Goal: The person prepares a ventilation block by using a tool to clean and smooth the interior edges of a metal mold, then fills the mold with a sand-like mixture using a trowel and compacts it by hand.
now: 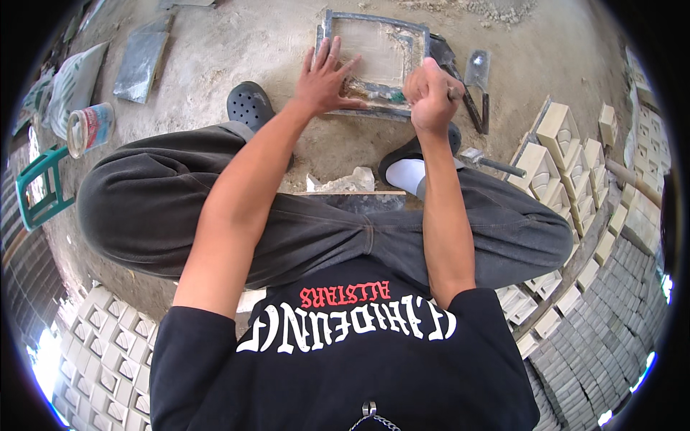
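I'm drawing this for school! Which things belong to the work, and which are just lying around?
Part of the work:
frame, left hand spread on it
tool, mostly hidden in the right hand

Probably just lying about:
green stool
bucket
grey plate

The left hand [325, 85] splays (palm down) while the right hand [433, 97] clenches.

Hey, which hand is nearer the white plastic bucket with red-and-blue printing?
Left. The left hand lies spread on the dark-edged rectangular frame, right of the bucket; the right hand is closed, farther right.
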Tool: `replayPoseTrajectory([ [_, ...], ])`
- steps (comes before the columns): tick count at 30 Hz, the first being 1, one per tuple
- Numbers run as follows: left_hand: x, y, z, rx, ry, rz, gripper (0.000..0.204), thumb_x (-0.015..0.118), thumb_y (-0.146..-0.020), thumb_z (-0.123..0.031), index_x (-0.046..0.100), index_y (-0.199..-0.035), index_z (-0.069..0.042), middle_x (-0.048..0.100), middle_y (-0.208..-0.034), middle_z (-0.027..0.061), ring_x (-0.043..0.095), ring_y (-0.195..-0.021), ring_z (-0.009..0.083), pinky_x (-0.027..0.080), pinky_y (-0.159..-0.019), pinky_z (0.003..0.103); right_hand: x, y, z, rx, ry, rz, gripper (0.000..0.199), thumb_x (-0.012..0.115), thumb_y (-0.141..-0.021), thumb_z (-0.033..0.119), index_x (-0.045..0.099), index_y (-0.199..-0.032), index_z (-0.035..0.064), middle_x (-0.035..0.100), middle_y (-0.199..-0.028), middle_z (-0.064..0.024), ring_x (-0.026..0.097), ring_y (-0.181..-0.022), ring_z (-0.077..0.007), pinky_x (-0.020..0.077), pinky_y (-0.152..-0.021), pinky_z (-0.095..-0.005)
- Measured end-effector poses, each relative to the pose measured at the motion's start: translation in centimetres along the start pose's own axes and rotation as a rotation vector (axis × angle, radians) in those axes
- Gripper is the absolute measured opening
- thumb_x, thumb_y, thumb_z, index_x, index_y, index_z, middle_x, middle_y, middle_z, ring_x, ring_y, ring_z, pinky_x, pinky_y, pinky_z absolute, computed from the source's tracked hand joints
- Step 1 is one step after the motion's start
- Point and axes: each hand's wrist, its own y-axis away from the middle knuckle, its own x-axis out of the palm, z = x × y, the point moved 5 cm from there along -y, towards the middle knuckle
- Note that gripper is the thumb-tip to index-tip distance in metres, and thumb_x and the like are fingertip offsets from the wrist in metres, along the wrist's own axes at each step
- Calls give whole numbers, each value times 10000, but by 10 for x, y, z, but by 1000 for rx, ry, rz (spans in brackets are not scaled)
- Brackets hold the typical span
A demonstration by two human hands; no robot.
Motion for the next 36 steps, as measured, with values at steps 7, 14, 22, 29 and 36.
replayPoseTrajectory([
  [7,-7,13,12,44,61,35,1340,630,-537,-905,110,-1590,-259,95,-1632,193,95,-1517,333,98,-1214,532,28,2,6,-111,0,187,470,539,-975,119,408,-532,31,409,-485,13,357,-437,-76,248,-430,-293],
  [14,1,19,1,-9,16,103,1383,703,-541,-839,114,-1585,-150,94,-1632,191,90,-1519,319,91,-1215,517,44,-3,10,-87,72,179,469,561,-973,137,436,-535,27,400,-488,24,340,-452,-60,243,-442,-288],
  [22,1,21,7,-32,15,78,1379,724,-557,-811,176,-1552,-29,127,-1628,176,121,-1515,314,130,-1211,512,52,0,-15,-83,173,152,463,524,-985,139,410,-551,25,423,-494,12,358,-449,-74,261,-438,-287],
  [29,-3,16,-1,-49,80,60,1330,734,-554,-796,189,-1568,-132,90,-1633,186,117,-1512,336,129,-1206,532,23,0,-35,-72,215,158,500,491,-996,164,445,-518,23,442,-476,14,371,-431,-71,268,-433,-291],
  [36,-2,29,-6,14,16,37,1207,698,-627,-778,222,-1566,-188,150,-1629,138,135,-1510,305,113,-1211,523,15,-2,1,-107,8,121,477,495,-989,139,425,-528,40,400,-486,19,315,-422,-81,241,-437,-281],
])
